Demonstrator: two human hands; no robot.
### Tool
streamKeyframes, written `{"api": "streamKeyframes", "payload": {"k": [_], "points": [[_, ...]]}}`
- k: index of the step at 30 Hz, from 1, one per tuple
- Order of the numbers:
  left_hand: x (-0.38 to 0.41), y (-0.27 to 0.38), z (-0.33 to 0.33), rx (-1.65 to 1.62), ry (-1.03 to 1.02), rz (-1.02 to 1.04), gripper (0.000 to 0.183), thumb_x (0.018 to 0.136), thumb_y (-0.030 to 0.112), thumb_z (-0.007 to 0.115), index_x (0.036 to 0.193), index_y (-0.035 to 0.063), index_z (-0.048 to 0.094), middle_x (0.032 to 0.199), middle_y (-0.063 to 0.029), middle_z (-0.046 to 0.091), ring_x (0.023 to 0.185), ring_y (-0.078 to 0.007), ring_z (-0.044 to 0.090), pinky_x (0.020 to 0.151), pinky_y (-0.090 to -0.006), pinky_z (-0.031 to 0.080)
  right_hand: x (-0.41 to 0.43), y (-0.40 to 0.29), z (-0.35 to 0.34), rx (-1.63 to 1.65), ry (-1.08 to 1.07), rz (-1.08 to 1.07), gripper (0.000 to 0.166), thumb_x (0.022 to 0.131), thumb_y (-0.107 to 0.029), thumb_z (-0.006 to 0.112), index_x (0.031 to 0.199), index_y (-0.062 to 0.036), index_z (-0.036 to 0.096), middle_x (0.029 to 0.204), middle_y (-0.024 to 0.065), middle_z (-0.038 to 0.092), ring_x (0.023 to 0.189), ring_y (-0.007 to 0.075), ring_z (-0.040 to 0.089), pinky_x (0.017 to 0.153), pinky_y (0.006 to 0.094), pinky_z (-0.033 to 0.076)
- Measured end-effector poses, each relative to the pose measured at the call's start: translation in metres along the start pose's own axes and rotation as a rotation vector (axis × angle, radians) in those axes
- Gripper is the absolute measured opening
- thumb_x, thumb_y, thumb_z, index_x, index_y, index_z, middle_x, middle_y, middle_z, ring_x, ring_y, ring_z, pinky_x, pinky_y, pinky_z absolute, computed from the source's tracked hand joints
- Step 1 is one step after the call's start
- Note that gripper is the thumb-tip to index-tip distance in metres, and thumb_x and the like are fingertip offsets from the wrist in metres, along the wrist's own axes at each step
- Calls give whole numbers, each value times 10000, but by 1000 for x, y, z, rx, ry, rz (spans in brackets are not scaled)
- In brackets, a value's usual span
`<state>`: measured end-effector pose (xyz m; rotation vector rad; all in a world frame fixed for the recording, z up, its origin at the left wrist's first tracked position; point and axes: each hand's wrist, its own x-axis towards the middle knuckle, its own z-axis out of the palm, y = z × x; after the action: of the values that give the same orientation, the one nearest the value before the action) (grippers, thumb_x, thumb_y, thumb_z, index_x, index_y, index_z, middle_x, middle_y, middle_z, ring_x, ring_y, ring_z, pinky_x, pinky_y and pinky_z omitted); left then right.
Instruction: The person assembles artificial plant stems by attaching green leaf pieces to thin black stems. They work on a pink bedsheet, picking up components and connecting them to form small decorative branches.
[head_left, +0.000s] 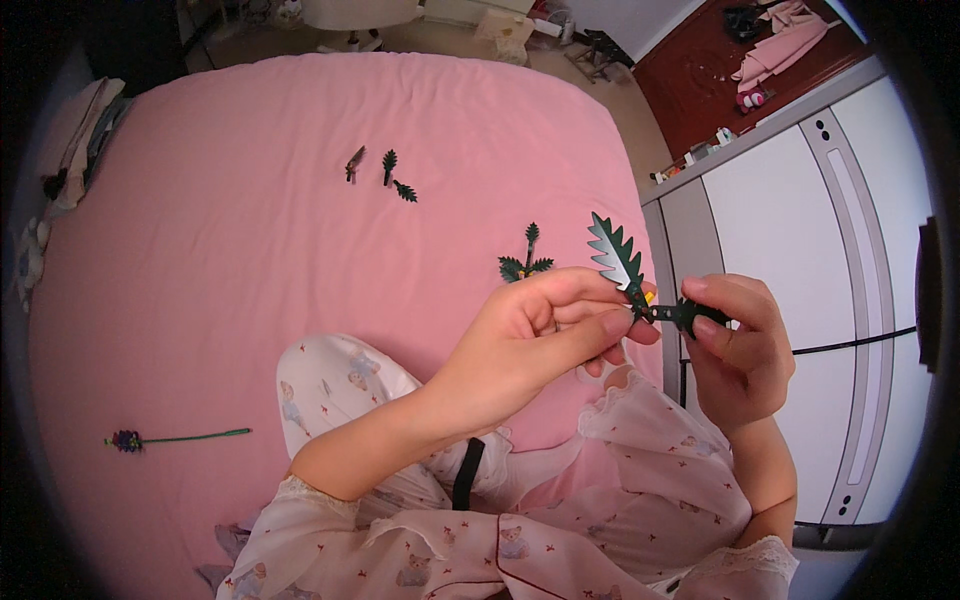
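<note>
Between my hands, above my lap, is a dark green plastic leaf assembly (617, 251) with serrated leaves and a small yellow piece at its joint. The thumb and fingers of my left hand (551, 322) pinch the assembly near that joint. My right hand (739, 337) grips a second dark green leaf (685, 316), which reaches the joint through a short stem with holes; my fingers cover part of this leaf. Just beyond my left hand, another green leaf cluster (528, 262) with a stem lies on the pink bedsheet (225, 247), its near end hidden by the hand.
Farther off on the bed are two small green leaves (389, 166) and a thin dark leaf piece (355, 163). A purple toy flower (124, 441) on a green stem lies at the left. White cabinet doors (780, 225) stand close to my right.
</note>
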<state>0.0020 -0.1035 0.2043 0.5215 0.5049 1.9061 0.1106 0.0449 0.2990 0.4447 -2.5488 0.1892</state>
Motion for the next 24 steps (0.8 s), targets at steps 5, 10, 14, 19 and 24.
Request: {"api": "streamKeyframes", "payload": {"k": [5,10,14,19,24], "points": [[-1,-1,-1,-13,-24,5,219,905,77,531,1104,-9,556,939,-99,652,734,-86,555,647,-210,442,1,0,4,50,-4,3,312,652,139,675,865,-26,518,987,168,623,816,286,625,695,349,522],[-2,2,-1,-28,-6,-8,212,896,74,546,1094,2,561,932,-102,653,727,-76,552,612,-201,426,1,0,5,44,-1,-14,260,667,125,666,851,-6,538,990,162,622,831,278,620,690,344,522],[-3,2,0,28,16,8,223,873,64,578,1090,15,566,894,-86,661,716,-61,562,581,-182,405,3,1,7,55,-24,-81,189,701,108,645,851,21,568,986,154,620,816,265,614,671,336,524],[-4,-1,0,72,49,63,206,844,39,609,1049,21,602,848,-69,669,749,-58,595,564,-167,389,3,-5,4,72,-89,-2,212,710,102,643,910,43,606,986,145,609,818,249,606,662,322,520],[-5,-2,-2,103,68,132,199,819,16,630,1018,11,629,831,-53,669,796,-59,603,584,-153,393,1,-7,0,96,-150,88,257,699,99,658,948,42,629,1000,148,593,821,227,602,692,295,510]]}}
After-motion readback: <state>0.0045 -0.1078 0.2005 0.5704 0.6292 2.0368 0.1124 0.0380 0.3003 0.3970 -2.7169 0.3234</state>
